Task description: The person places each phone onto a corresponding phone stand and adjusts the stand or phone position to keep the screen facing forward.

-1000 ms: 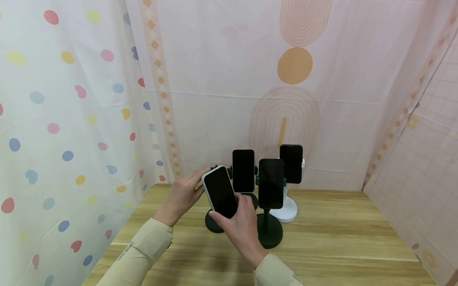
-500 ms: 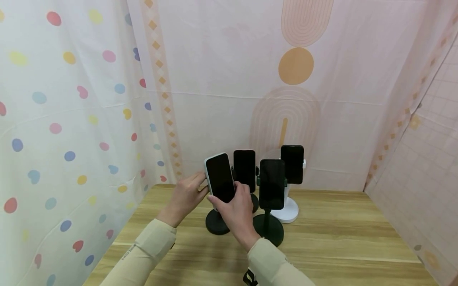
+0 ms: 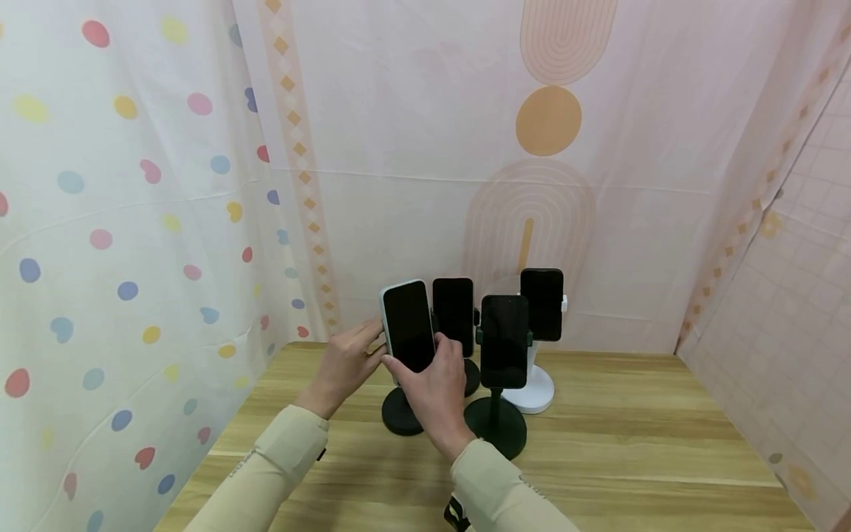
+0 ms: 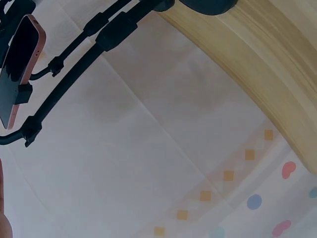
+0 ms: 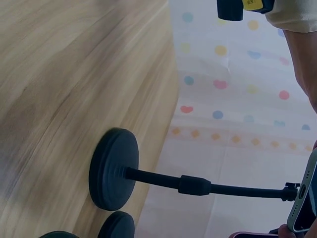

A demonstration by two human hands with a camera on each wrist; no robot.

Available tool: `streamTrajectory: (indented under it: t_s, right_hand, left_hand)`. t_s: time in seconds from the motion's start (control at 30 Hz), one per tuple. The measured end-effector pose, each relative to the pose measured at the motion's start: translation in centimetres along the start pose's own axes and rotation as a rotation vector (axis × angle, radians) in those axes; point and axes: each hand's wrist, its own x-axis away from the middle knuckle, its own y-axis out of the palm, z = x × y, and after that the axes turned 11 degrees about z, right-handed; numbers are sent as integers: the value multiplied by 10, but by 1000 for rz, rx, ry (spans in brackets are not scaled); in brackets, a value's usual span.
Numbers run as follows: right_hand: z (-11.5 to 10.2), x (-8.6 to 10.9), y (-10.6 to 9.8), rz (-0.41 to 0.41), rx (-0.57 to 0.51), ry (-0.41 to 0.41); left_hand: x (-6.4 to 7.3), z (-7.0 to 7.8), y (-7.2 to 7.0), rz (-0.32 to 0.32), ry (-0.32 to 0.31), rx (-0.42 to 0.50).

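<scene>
My right hand (image 3: 435, 395) grips the lower right of a smartphone (image 3: 408, 325) with a pale case, thumb across its bottom corner. The phone stands nearly upright, leaning slightly left, in front of a phone stand with a round black base (image 3: 401, 412). At its left edge is my left hand (image 3: 343, 367); its fingertips are hidden, so whether it grips the clamp is unclear. In the right wrist view, the phone's pale edge (image 5: 302, 196) is at the top of the stand's black pole (image 5: 247, 191). Only a sliver of my left hand (image 4: 4, 225) shows in the left wrist view.
Close behind and right stand three more phones on stands: a rear phone (image 3: 453, 314) on black, a phone (image 3: 505, 340) on dark green, and a phone (image 3: 541, 303) on white. Curtains (image 3: 399, 111) border the wooden table (image 3: 618, 443).
The smartphone has risen and turned more upright, over the front black stand. My right hand has moved up with it. My left hand has shifted only slightly.
</scene>
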Motion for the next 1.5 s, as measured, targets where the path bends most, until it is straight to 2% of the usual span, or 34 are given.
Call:
streamTrajectory:
  t_s: [0.33,0.63,0.83,0.93,1.03,1.13,1.2,1.27,1.4,1.5]
  right_hand:
    - [3,1,3,29,33,-21]
    - [6,-3,2,33,37,-26]
    - [10,-6,1,34,58,-18]
    - [10,-7,1,13,76,-16]
    - [9,-8,1,3,81,-14]
    - [7,-9,1,-13,85,8]
    - [5,-10,0,-35,88,27]
    - [3,-10,-1,-60,89,42]
    - [1,-10,-2,-83,93,52]
    - [1,-13,-3,-102,90,54]
  left_hand:
    - [6,-6,-6,1,51,25]
    - [2,-7,-9,-18,64,22]
    - [2,-7,-7,-4,120,-4]
    - [4,-7,-7,-2,115,4]
    - [5,-8,-8,-19,79,35]
    - [6,-8,-9,-63,2,85]
    - [7,-6,-10,-103,-98,123]
    - [7,-3,-12,-149,-239,160]
    - [1,5,-13,-236,-574,239]
    - [-5,10,-12,-257,-748,295]
